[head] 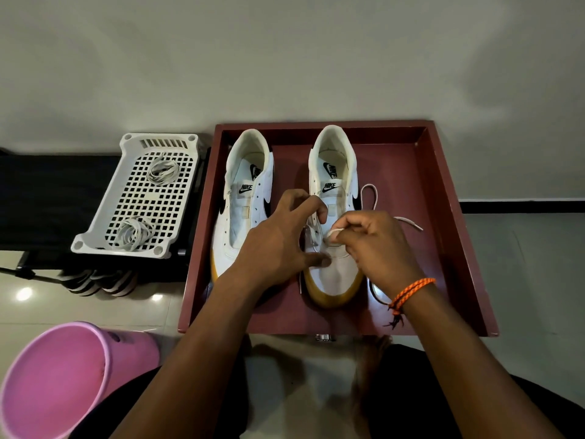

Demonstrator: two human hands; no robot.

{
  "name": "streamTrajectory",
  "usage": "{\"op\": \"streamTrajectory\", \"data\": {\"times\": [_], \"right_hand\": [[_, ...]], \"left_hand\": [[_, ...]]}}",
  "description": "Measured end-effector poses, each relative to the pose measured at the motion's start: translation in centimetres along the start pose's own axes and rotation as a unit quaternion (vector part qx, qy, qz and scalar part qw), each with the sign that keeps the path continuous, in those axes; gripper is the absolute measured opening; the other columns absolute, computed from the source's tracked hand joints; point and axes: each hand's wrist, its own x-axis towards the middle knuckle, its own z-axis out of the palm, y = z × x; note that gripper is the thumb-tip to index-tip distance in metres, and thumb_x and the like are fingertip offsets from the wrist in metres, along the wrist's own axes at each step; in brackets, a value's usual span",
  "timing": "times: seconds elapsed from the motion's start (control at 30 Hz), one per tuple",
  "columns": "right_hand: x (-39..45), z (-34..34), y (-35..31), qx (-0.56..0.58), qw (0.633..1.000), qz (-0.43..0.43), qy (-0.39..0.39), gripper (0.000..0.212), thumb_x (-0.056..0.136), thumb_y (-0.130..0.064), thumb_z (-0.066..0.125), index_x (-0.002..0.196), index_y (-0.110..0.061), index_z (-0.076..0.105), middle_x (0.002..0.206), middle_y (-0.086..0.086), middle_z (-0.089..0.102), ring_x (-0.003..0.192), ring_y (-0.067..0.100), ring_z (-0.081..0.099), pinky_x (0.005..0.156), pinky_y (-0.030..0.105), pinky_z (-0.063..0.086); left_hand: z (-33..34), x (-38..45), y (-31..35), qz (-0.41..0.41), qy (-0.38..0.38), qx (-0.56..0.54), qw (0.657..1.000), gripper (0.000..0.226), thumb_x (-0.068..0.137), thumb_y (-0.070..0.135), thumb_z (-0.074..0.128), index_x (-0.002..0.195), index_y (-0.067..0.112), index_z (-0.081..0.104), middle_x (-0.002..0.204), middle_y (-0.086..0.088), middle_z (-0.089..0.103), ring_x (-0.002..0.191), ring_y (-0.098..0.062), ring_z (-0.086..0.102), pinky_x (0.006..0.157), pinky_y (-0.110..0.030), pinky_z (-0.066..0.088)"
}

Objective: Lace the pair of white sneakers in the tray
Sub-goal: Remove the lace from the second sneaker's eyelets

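I count 2 white sneakers [243, 201] [334, 217] in 1 maroon tray [443, 217], 2 lace bundles [163, 172] [134, 232] in 1 white basket [95, 236], 1 pink bucket [57, 378], and 1 loose lace [368, 198] beside the right-hand sneaker.

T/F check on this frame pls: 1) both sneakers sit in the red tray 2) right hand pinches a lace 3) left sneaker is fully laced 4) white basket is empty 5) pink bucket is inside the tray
1) True: left sneaker and right sneaker both sit in the red tray.
2) True: right hand pinches the lace.
3) False: its eyelets are bare.
4) False: white basket holds two lace bundles.
5) False: pink bucket stands outside it, on the floor.
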Motion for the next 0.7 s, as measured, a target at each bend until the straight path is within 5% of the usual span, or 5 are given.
{"op": "streamTrajectory", "data": {"times": [0.13, 0.27, 0.33, 0.5, 0.7], "right_hand": [[0.0, -0.7, -1.0, 0.199, 0.977, 0.032, 0.066, 0.016, 0.082, -0.007, 0.061, 0.069, 0.002, 0.066, 0.049, 0.005, 0.044, 0.041, 0.011, 0.032, 0.05, 0.029, 0.029], [-0.4, -0.5, -0.2, -0.064, 0.976, -0.072, 0.197, 0.022, 0.092, -0.014, 0.056, 0.094, -0.023, 0.076, 0.052, -0.013, 0.053, 0.045, 0.009, 0.046, 0.053, 0.03, 0.037], [-0.5, 0.0, 0.1, -0.136, 0.974, -0.095, 0.157, 0.032, 0.094, -0.021, 0.052, 0.115, -0.033, 0.074, 0.058, -0.009, 0.057, 0.051, 0.011, 0.051, 0.053, 0.033, 0.044], [-0.8, 1.3, 1.2, -0.322, 0.943, -0.077, 0.032, 0.016, 0.1, -0.029, 0.052, 0.112, -0.033, 0.062, 0.086, 0.0, 0.067, 0.082, 0.027, 0.065, 0.068, 0.04, 0.052], [-0.2, 0.5, 0.8, -0.108, 0.993, -0.048, 0.01, 0.017, 0.093, -0.013, 0.059, 0.083, -0.022, 0.068, 0.056, -0.006, 0.062, 0.05, 0.011, 0.057, 0.058, 0.034, 0.051]], "left_hand": [[-0.1, 0.0, 0.1, -0.006, -0.007, 0.0, 1.0, 0.069, 0.066, 0.046, 0.098, 0.115, 0.041, 0.05, 0.143, 0.021, 0.037, 0.086, -0.006, 0.061, 0.069, -0.041, 0.061], [-0.2, -0.1, 0.2, -0.008, -0.009, 0.002, 1.0, 0.068, 0.066, 0.046, 0.097, 0.114, 0.042, 0.05, 0.143, 0.022, 0.036, 0.084, 0.0, 0.059, 0.066, -0.036, 0.059], [-0.1, -0.1, 0.2, -0.006, -0.006, -0.001, 1.0, 0.067, 0.066, 0.046, 0.097, 0.114, 0.041, 0.05, 0.143, 0.022, 0.036, 0.084, 0.0, 0.058, 0.065, -0.035, 0.058], [0.0, 0.0, 0.2, -0.003, -0.003, -0.001, 1.0, 0.066, 0.067, 0.045, 0.096, 0.116, 0.04, 0.051, 0.143, 0.02, 0.037, 0.086, -0.006, 0.062, 0.068, -0.042, 0.061], [-0.1, -0.1, 0.1, -0.005, -0.007, -0.006, 1.0, 0.066, 0.068, 0.047, 0.096, 0.116, 0.041, 0.051, 0.142, 0.022, 0.037, 0.086, -0.003, 0.061, 0.068, -0.041, 0.061]]}}
